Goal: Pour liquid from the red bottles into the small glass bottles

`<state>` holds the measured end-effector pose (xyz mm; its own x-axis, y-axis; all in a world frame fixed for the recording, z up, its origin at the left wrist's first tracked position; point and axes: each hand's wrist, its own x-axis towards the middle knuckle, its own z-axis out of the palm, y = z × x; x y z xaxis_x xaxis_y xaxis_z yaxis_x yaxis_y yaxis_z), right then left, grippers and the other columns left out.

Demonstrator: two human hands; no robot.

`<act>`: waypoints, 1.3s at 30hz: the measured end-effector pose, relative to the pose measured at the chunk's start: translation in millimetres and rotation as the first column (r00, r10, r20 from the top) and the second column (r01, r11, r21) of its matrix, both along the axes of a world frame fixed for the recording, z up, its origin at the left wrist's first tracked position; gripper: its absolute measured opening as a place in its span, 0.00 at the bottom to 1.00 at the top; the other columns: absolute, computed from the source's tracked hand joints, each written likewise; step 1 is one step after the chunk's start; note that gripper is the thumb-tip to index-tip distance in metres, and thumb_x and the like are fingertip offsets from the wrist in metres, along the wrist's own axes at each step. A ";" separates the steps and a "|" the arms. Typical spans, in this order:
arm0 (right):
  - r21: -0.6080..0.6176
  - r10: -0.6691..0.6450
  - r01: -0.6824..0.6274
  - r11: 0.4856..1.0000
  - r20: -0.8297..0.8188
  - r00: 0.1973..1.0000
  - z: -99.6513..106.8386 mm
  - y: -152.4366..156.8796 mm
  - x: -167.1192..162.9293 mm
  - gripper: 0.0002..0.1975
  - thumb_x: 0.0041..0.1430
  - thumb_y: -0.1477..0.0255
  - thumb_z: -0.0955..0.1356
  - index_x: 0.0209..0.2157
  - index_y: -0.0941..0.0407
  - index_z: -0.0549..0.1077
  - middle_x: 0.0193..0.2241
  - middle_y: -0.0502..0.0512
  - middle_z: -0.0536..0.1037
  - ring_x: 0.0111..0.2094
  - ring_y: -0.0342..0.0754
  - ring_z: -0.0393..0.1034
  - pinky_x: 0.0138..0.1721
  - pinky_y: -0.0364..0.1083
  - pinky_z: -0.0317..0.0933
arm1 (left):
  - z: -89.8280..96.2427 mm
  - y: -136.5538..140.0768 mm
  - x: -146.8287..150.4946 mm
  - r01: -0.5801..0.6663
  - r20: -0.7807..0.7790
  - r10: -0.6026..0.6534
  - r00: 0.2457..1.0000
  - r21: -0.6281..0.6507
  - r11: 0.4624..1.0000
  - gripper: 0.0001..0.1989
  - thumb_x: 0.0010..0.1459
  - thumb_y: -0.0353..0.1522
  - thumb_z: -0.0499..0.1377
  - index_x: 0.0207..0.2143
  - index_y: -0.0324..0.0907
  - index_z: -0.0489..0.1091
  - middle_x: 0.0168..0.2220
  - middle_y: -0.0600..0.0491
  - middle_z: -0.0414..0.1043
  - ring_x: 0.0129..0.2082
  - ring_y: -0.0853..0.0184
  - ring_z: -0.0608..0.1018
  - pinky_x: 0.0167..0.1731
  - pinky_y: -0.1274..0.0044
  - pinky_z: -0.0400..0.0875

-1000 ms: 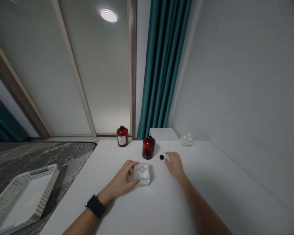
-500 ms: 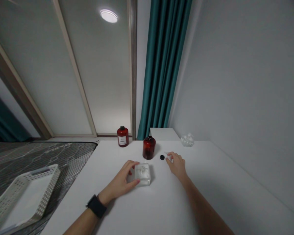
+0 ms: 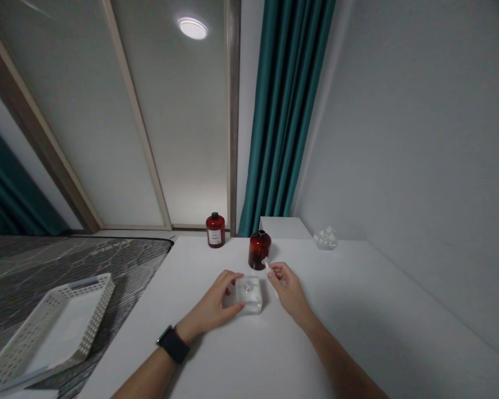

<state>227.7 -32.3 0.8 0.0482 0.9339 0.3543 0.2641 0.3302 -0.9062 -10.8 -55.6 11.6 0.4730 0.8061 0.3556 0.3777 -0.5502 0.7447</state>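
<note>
My left hand [image 3: 216,305], a dark watch on its wrist, curls round the left side of a squat clear glass bottle [image 3: 249,295] standing on the table. Thumb and fingers touch its near and far edges; a small round opening shows in its top. Pinched in the fingertips of my right hand [image 3: 289,291] is a small translucent white stopper [image 3: 266,262], raised to the right of the clear bottle. Just behind it stands a dark red-brown bottle [image 3: 258,252] with an open neck. The black cap seen earlier is hidden, apparently behind my right hand.
A labelled red bottle [image 3: 215,231] with a dark cap stands at the table's back edge. Farther right lie a clear faceted glass piece [image 3: 326,238] and a white box [image 3: 285,227]. Left of the white table [image 3: 241,366] is a perforated white basket [image 3: 95,316], lower down.
My right hand has moved left with the white stopper, from beside the black cap to near the clear bottle. My left hand stays on that bottle. The whole view has shifted slightly.
</note>
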 end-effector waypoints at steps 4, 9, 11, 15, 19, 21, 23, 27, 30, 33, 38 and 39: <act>-0.095 0.089 -0.108 0.990 -0.192 0.977 5.5 -6.5 -9.8 0.16 0.58 0.56 0.69 0.37 0.55 0.74 0.31 0.53 0.78 0.32 0.49 0.72 0.34 0.45 0.65 | -0.1 -0.1 0.2 -0.001 -0.009 0.001 1.000 -0.002 1.000 0.26 0.59 0.33 0.62 0.58 0.45 0.62 0.51 0.46 0.67 0.48 0.57 0.72 0.43 0.68 0.72; -0.169 0.050 -0.129 0.977 -0.404 0.913 8.7 -5.8 -4.1 0.19 0.52 0.55 0.74 0.36 0.55 0.75 0.29 0.50 0.77 0.29 0.46 0.69 0.32 0.44 0.63 | 1.4 -1.0 0.5 -0.006 -0.013 0.007 1.000 0.011 1.000 0.25 0.59 0.33 0.62 0.58 0.44 0.62 0.50 0.45 0.67 0.48 0.57 0.72 0.44 0.68 0.72; -0.164 0.039 -0.122 0.979 -0.436 0.899 8.9 -4.4 -2.2 0.19 0.50 0.55 0.75 0.36 0.55 0.75 0.29 0.49 0.77 0.29 0.46 0.69 0.32 0.44 0.63 | 2.3 -1.4 0.1 -0.007 -0.017 0.007 1.000 0.028 1.000 0.25 0.60 0.34 0.61 0.58 0.44 0.62 0.50 0.45 0.68 0.48 0.57 0.72 0.47 0.66 0.72; -0.144 0.043 -0.131 0.981 -0.497 0.867 13.7 -1.0 -4.7 0.19 0.49 0.56 0.76 0.36 0.54 0.74 0.29 0.49 0.77 0.29 0.46 0.70 0.32 0.45 0.64 | 5.4 -2.3 -1.7 -0.081 0.031 0.078 0.996 0.120 0.989 0.16 0.64 0.34 0.57 0.54 0.43 0.65 0.48 0.45 0.70 0.48 0.57 0.72 0.49 0.65 0.70; -0.116 0.067 -0.155 0.981 -0.548 0.834 28.9 3.3 -13.9 0.17 0.50 0.58 0.75 0.35 0.53 0.72 0.29 0.48 0.77 0.30 0.46 0.71 0.34 0.47 0.66 | 9.5 -4.2 -3.1 -0.280 0.151 0.249 0.957 0.246 0.928 0.08 0.67 0.33 0.52 0.42 0.42 0.70 0.40 0.48 0.72 0.42 0.59 0.74 0.43 0.67 0.70; -0.097 0.071 -0.152 0.984 -0.564 0.823 38.4 4.8 -21.4 0.16 0.51 0.59 0.75 0.35 0.52 0.71 0.29 0.48 0.77 0.30 0.46 0.72 0.35 0.47 0.66 | 11.5 -5.7 -2.8 -0.320 0.186 0.275 0.943 0.288 0.903 0.08 0.67 0.32 0.52 0.39 0.42 0.71 0.36 0.49 0.72 0.39 0.61 0.74 0.40 0.69 0.70; -0.062 0.068 -0.127 0.990 -0.574 0.816 46.6 5.0 -31.1 0.16 0.50 0.61 0.76 0.35 0.53 0.70 0.29 0.48 0.77 0.31 0.46 0.72 0.35 0.46 0.66 | 13.4 -7.7 -1.7 -0.317 0.202 0.263 0.943 0.315 0.895 0.08 0.67 0.31 0.52 0.37 0.42 0.71 0.34 0.50 0.72 0.37 0.62 0.75 0.38 0.71 0.70; 0.004 0.073 -0.084 0.996 -0.545 0.835 51.7 1.2 -51.1 0.16 0.49 0.64 0.76 0.35 0.53 0.68 0.29 0.48 0.76 0.33 0.46 0.72 0.34 0.44 0.65 | 16.0 -11.6 2.1 -0.316 0.232 0.249 0.940 0.324 0.892 0.06 0.66 0.30 0.53 0.36 0.42 0.70 0.33 0.51 0.72 0.35 0.63 0.75 0.36 0.72 0.69; 0.003 0.067 -0.077 0.997 -0.524 0.849 44.2 -4.0 -60.9 0.16 0.49 0.65 0.76 0.33 0.52 0.66 0.29 0.48 0.75 0.32 0.46 0.72 0.33 0.44 0.65 | 15.9 -13.0 5.5 -0.347 0.244 0.280 0.928 0.305 0.887 0.03 0.63 0.30 0.56 0.39 0.42 0.69 0.33 0.51 0.72 0.34 0.63 0.75 0.36 0.72 0.70; -0.021 0.025 -0.044 0.999 -0.548 0.836 33.2 -11.2 -66.1 0.18 0.49 0.66 0.76 0.34 0.52 0.63 0.32 0.50 0.75 0.34 0.47 0.73 0.34 0.45 0.67 | 14.4 -12.5 8.7 -0.360 0.217 0.304 0.928 0.303 0.882 0.04 0.60 0.30 0.59 0.39 0.43 0.69 0.32 0.52 0.72 0.34 0.63 0.75 0.36 0.71 0.70; -0.012 -0.002 -0.006 1.000 -0.575 0.818 25.1 -23.1 -70.9 0.23 0.49 0.69 0.75 0.42 0.50 0.61 0.36 0.51 0.76 0.37 0.48 0.75 0.39 0.47 0.69 | 13.9 -11.4 13.2 -0.329 0.181 0.281 0.942 0.352 0.876 0.02 0.61 0.31 0.59 0.34 0.43 0.71 0.31 0.51 0.74 0.33 0.62 0.75 0.35 0.71 0.69; -0.003 -0.003 0.002 1.000 -0.572 0.820 25.1 -24.4 -71.1 0.25 0.49 0.70 0.75 0.45 0.49 0.61 0.37 0.51 0.76 0.38 0.48 0.75 0.39 0.47 0.70 | 14.2 -11.5 13.7 -0.326 0.180 0.277 0.944 0.362 0.873 0.03 0.62 0.31 0.59 0.34 0.43 0.71 0.30 0.51 0.74 0.33 0.62 0.75 0.35 0.71 0.69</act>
<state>156.6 -56.6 26.0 0.2442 0.9340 0.2607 -0.3008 0.3285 -0.8953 2.9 -67.1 25.8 0.1637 0.6929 0.7022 0.4934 -0.6739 0.5499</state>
